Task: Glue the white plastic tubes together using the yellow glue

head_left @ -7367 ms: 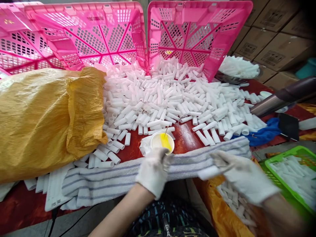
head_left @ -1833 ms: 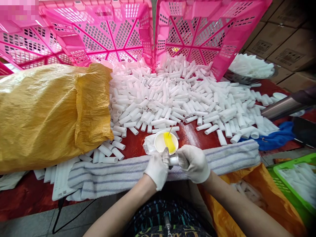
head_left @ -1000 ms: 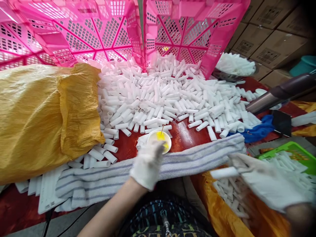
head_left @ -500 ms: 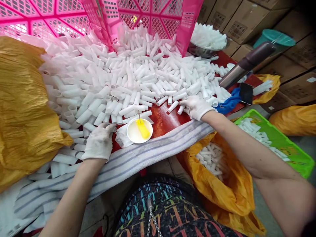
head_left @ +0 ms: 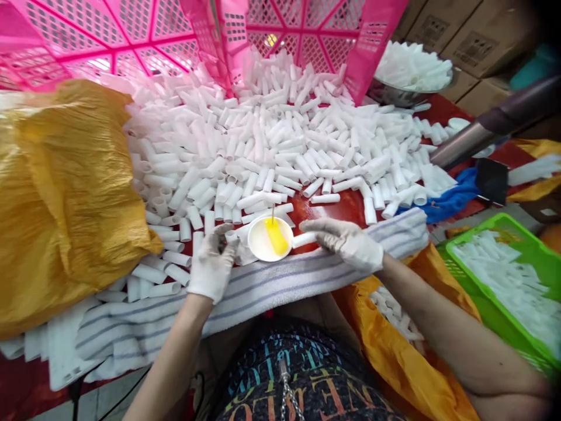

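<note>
A small white bowl (head_left: 258, 238) holding a yellow piece with a thin pin stands near the front edge of the red table (head_left: 307, 207). Just right of it, my gloved right hand (head_left: 344, 241) is closed on a white tube (head_left: 304, 239), whose free end is beside the bowl's rim. My gloved left hand (head_left: 213, 260) is left of the bowl, fingers curled, with a white tube end (head_left: 231, 236) between thumb and fingers. Behind both hands spreads a large heap of white tubes (head_left: 263, 134).
A yellow sack (head_left: 65, 199) lies at the left. Pink baskets (head_left: 210, 35) stand behind the heap. A striped towel (head_left: 280, 280) lines the front edge. At the right are a metal bowl (head_left: 394, 96), blue cloth (head_left: 456, 196) and green crate (head_left: 504, 219).
My right hand has come left toward the bowl with a tube in it. My left hand now has a tube end at its fingertips. The view has shifted left.
</note>
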### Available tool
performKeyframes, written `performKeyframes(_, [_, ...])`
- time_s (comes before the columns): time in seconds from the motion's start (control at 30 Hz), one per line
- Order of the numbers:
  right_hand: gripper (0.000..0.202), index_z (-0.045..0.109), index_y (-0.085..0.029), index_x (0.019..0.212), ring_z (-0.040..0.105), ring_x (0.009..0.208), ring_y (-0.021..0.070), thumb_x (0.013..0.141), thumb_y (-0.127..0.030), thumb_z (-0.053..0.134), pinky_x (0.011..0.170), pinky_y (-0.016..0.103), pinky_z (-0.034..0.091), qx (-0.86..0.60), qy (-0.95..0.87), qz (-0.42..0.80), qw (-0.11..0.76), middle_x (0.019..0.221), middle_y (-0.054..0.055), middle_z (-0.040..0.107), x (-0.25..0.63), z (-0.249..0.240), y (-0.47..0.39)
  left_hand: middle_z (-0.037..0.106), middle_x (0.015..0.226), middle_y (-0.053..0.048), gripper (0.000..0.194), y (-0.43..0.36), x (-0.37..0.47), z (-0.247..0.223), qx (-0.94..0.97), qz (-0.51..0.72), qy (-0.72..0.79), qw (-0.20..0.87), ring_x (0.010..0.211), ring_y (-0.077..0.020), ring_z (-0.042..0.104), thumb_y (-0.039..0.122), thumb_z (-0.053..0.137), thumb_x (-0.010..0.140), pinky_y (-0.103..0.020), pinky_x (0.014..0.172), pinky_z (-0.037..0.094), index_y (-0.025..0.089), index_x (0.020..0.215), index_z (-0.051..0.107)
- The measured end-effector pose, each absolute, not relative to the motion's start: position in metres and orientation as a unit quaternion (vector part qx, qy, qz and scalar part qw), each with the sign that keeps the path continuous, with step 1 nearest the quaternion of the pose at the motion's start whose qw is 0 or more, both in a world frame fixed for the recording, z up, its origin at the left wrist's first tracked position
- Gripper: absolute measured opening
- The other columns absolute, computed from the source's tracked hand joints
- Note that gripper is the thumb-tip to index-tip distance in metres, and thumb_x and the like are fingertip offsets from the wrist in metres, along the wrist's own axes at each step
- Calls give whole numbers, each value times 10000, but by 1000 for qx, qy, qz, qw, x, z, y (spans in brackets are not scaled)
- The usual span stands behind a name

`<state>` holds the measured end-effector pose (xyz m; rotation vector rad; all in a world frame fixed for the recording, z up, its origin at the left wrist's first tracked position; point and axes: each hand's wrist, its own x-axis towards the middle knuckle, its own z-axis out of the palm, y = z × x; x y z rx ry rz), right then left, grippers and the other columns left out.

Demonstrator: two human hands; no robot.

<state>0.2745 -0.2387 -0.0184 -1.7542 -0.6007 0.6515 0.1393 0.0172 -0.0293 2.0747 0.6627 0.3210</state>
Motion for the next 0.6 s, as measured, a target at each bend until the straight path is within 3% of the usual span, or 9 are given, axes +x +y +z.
performKeyframes(0.13, [502,637,-150,1139,447,452,83,798,-517,625,420,216,367,-714,-190,301,603,579,-28,562,278,-36,-203,626,1018,-66,438,11,142,-42,765,133,267,571,832,-149,609,345,641,748,-290,788,518,157,1129,536])
performKeyframes(0.23, [492,673,-141,986,505,486,109,755,-574,640,437,239,410,-724,-155,277,612,625,1,611,283,-45,-183,620,967,-45,367,13,138,-43,755,130,268,584,849,-150,612,345,657,737,-285,804,514,161,1028,530])
performKeyframes(0.33, [380,670,-171,896,628,700,160,757,-524,672,638,278,533,-734,-196,218,612,814,39,689,279,-53,-178,635,906,-19,273,18,130,-39,816,107,267,501,828,-153,619,352,656,758,-278,802,512,181,950,561])
performKeyframes(0.43, [281,665,-202,886,653,832,175,747,-439,722,797,310,555,-706,-280,144,634,890,39,690,271,-60,-185,654,977,-29,256,24,124,-37,890,88,231,384,882,-178,626,333,643,790,-303,854,503,207,1012,632])
performKeyframes(0.6, [326,655,-219,1114,649,1000,207,838,-392,650,933,368,536,-735,-300,163,586,1080,64,685,267,-69,-197,643,1038,-92,298,28,126,-37,954,40,174,240,969,-256,602,316,586,847,-393,891,484,234,1116,684])
